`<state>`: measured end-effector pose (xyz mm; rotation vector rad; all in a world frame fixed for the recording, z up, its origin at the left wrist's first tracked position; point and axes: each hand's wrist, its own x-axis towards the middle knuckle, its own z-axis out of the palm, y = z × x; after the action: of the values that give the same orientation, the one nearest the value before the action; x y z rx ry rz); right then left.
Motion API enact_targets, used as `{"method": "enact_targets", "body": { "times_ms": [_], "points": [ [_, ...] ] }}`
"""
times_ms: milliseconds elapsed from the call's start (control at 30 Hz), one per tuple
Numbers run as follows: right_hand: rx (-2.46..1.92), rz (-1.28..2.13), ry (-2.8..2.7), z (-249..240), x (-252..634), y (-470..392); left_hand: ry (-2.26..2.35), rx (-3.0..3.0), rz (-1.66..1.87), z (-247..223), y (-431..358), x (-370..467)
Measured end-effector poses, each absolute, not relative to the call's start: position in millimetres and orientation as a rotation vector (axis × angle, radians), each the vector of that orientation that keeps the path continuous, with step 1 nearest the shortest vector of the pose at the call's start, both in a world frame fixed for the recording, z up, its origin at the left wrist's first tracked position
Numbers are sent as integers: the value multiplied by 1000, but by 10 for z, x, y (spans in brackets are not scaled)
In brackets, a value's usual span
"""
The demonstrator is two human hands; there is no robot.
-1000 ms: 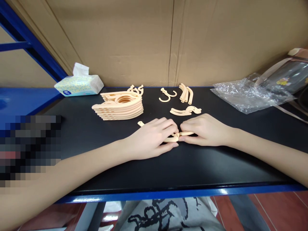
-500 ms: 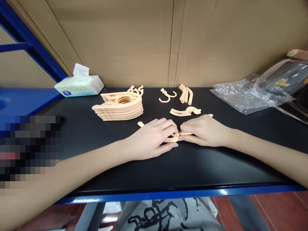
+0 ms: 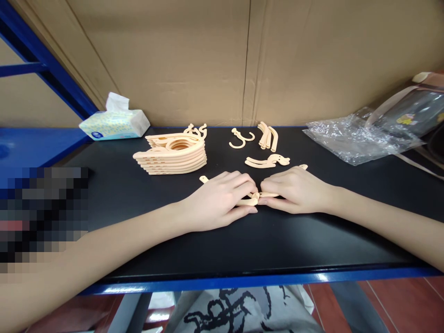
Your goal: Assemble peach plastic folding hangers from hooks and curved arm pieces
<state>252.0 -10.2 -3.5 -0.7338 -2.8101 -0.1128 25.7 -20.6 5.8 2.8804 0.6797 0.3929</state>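
On the black table (image 3: 208,252), the left hand (image 3: 225,199) is gripping one cream bar (image 3: 247,202) and the right hand (image 3: 294,190) is pinching a second bar (image 3: 269,194), the two ends meeting between the hands. Farther back at left, a tissue pack (image 3: 113,125) is showing a blue oval logo (image 3: 97,135), its lettering too small to read, while a clear bag (image 3: 421,108) at right is bearing a yellow print (image 3: 407,119).

Left hand (image 3: 224,201) and right hand (image 3: 294,190) cover most of the cream pieces (image 3: 247,202) — see-through bag (image 3: 425,108) cut off rightward — pixelated patch (image 3: 45,203) unreadable
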Motion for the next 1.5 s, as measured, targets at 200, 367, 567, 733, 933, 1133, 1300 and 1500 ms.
{"method": "enact_targets", "body": {
  "times_ms": [200, 367, 567, 733, 933, 1133, 1300, 1500],
  "points": [
    [-726, -165, -2779, -40, 2523, -109, 677, 2884, 417, 61, -210, 257],
    [-710, -167, -2756, -42, 2517, -107, 691, 2880, 433, 61, -209, 255],
    [-705, -197, -2751, -49, 2514, -107, 700, 2878, 445, 63, -212, 259],
    [-710, -214, -2743, -53, 2515, -107, 703, 2867, 449, 64, -211, 258],
    [-723, -235, -2737, -49, 2514, -107, 699, 2864, 440, 45, -194, 256],
    [-716, -232, -2738, -42, 2508, -99, 702, 2866, 436, 35, -193, 257],
    [-723, -237, -2744, -50, 2512, -94, 705, 2869, 417, 44, -196, 262],
    [-736, -233, -2747, -52, 2516, -96, 705, 2873, 406, 46, -197, 265]
  ]
}}
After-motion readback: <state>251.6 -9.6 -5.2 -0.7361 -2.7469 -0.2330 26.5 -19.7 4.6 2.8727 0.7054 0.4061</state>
